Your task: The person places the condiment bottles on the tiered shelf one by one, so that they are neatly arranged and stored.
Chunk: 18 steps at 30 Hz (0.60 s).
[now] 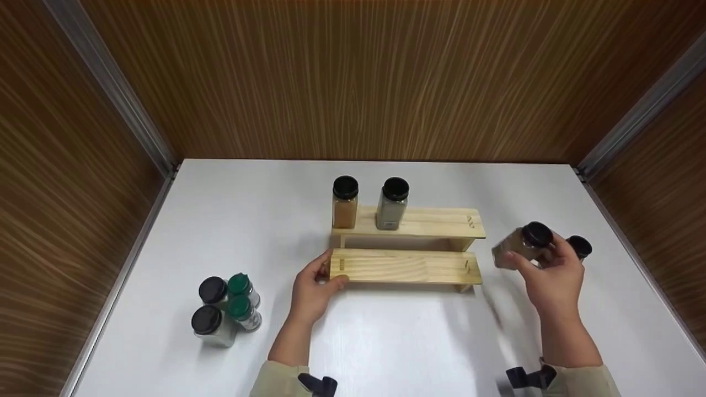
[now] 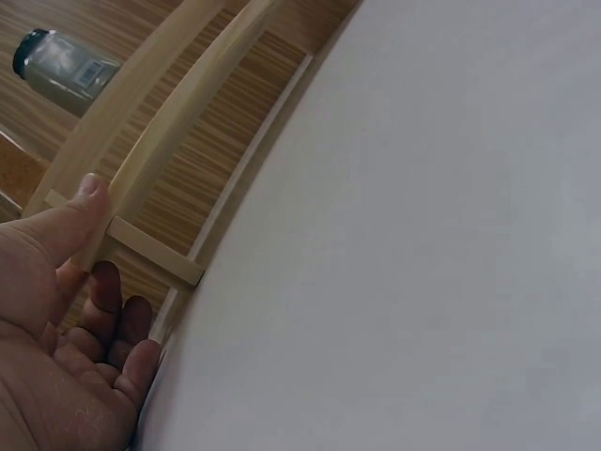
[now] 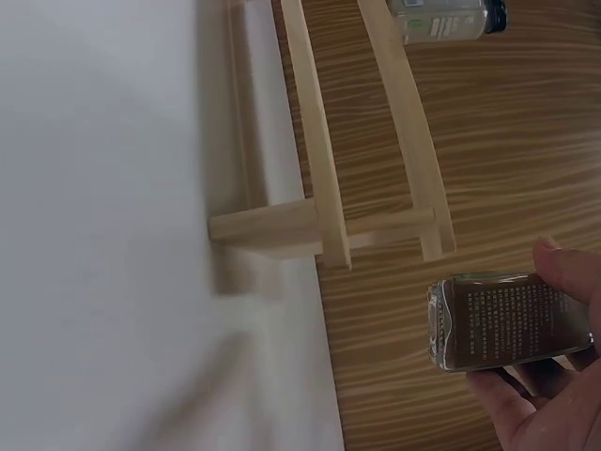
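Note:
A two-tier wooden rack (image 1: pixel 405 266) stands mid-table. My left hand (image 1: pixel 313 292) grips the left end of its lower shelf, the thumb lying on top and the fingers curled at the end. On the upper shelf stand an orange-brown spice jar (image 1: pixel 345 212) and a grey-green spice jar (image 1: pixel 391 209), both black-capped. To the right of the rack, my right hand (image 1: pixel 554 281) holds a black-capped spice jar (image 1: pixel 514 247) tilted above the table. Printed text shows on the side of this held jar (image 3: pixel 512 321) in the right wrist view.
Another black-capped jar (image 1: pixel 579 246) is partly hidden behind my right hand. At the left, two black-capped jars (image 1: pixel 218 331) stand beside two small green-capped shakers (image 1: pixel 249 315). Wood-grain panels (image 1: pixel 353 82) enclose the white table (image 1: pixel 265 215) at the back and sides.

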Tool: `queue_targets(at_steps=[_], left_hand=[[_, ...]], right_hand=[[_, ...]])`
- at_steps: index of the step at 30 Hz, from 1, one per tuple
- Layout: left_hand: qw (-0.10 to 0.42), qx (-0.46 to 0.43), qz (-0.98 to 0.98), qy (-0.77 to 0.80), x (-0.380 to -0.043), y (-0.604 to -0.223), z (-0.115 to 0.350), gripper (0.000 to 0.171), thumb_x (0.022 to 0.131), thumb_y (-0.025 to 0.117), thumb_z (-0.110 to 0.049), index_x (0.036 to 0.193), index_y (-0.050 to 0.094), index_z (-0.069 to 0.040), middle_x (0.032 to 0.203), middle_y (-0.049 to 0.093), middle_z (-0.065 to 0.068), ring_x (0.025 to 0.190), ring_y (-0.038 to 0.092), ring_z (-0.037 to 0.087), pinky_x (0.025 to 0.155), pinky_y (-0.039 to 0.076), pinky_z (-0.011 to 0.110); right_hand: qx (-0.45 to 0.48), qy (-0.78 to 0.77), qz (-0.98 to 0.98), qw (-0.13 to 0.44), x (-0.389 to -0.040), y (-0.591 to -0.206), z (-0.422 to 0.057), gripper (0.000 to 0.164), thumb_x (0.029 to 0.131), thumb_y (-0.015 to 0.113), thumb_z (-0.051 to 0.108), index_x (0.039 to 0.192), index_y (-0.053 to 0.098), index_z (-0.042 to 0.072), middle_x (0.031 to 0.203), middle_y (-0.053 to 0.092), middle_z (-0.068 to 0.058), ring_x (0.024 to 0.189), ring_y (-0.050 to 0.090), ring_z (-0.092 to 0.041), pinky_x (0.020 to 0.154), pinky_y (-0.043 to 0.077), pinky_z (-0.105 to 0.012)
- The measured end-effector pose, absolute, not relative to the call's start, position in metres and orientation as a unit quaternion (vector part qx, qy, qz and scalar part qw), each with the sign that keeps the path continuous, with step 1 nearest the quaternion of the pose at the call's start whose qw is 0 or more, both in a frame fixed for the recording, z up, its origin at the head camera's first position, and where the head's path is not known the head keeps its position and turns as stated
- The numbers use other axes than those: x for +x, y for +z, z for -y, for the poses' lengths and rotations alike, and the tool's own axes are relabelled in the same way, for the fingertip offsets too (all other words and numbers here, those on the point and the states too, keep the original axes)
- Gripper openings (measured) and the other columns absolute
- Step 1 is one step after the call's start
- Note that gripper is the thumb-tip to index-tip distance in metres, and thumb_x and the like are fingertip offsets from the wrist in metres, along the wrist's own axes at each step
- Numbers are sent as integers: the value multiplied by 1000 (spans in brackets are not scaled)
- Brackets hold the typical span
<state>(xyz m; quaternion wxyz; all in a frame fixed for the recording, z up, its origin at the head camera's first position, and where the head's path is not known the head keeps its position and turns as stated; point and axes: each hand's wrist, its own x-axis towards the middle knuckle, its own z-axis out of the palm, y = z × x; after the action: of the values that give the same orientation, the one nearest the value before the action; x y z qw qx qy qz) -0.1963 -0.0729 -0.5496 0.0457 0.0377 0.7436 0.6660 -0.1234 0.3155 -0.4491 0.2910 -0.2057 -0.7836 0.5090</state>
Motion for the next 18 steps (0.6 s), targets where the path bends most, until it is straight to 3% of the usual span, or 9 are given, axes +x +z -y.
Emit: queue_targets(at_steps=[9,18], left_hand=[[42,33,-749,660,-196,-548,73,72,87,88,-11,151,56,-1,99,66,7,95,58,23,84,49,34],[41,35,-750,659,-196,-549,72,72,87,88,-11,151,56,-1,98,66,7,95,58,22,84,49,33]], right_hand=[[-173,514,787,294,-134,-429,-301,65,80,87,-11,139,66,4,110,71,16,103,68,-2,81,55,-14],[-99,525,783,319,-159,-417,-286,62,76,86,-17,133,66,-5,102,72,19,92,70,-3,76,56,-15]])
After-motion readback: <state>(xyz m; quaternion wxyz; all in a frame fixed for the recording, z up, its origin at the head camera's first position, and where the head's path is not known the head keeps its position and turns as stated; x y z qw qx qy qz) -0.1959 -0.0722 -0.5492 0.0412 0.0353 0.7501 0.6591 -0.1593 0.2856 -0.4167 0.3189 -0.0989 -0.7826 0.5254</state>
